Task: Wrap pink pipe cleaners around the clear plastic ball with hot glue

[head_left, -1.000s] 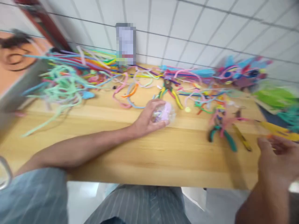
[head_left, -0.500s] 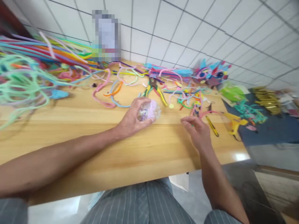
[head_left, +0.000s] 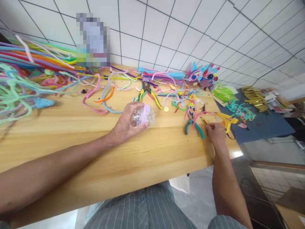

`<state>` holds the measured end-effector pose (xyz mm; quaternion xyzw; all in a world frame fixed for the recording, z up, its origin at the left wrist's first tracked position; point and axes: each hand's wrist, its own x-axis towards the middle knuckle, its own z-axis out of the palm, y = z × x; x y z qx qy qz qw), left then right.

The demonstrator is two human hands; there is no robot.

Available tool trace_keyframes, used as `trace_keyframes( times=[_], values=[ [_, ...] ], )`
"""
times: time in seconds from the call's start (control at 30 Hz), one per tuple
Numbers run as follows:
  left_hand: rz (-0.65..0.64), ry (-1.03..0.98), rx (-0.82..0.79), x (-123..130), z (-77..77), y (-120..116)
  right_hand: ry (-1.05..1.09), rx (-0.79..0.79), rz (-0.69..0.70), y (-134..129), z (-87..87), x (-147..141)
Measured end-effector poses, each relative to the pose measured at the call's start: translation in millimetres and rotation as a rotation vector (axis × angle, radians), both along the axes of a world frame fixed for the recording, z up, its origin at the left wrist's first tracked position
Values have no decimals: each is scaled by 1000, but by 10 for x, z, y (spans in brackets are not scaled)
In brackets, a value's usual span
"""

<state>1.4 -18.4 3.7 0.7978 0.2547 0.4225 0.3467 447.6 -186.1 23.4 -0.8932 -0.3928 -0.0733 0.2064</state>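
Note:
Wrapped round a clear plastic ball with a lilac band point(head_left: 145, 114) is my left hand point(head_left: 125, 125), a little above the wooden table point(head_left: 152, 152). My right hand point(head_left: 217, 135) is closed on the yellow utility knife point(head_left: 204, 121) at the right side of the table; the knife's front end sticks out to the left of the fingers. Just left of that hand lie teal-handled pliers point(head_left: 194, 128). A yellow glue gun point(head_left: 227, 121) rests right beside the hand. Yellow-and-green-handled pliers point(head_left: 149, 93) lie behind the ball.
Bundles of coloured pipe cleaners point(head_left: 47, 58) fill the back left, with loose mint ones point(head_left: 16, 95) in front. Bent pieces point(head_left: 91, 101) lie mid-table. A blue-and-pink figure point(head_left: 202, 76) stands by the tiled wall. Gold strips point(head_left: 254, 98) lie on a dark blue surface point(head_left: 269, 127).
My right hand has moved right, from beside the teal-handled pliers to the utility knife, and has taken hold of it. The view has shifted; my left hand still holds the ball.

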Motion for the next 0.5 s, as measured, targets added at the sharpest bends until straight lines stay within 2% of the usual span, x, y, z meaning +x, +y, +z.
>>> trace_keyframes(
  times=[0.13,0.23,0.3,0.37,0.43,0.5],
  values=[
    [-18,-56,25,24,-34,-3,25,101,-48,34,228,-392],
    [-65,-100,20,33,-60,24,63,117,81,87,463,-906],
    [-67,-117,3,33,-66,43,-8,154,288,154,577,-1286],
    [-66,-121,-7,29,-60,50,-132,167,553,255,622,-1624],
    [-63,-124,-4,26,-49,47,-218,138,828,379,602,-1858],
    [-56,-125,0,25,-41,42,-278,135,1028,497,544,-1969]
  ],
)
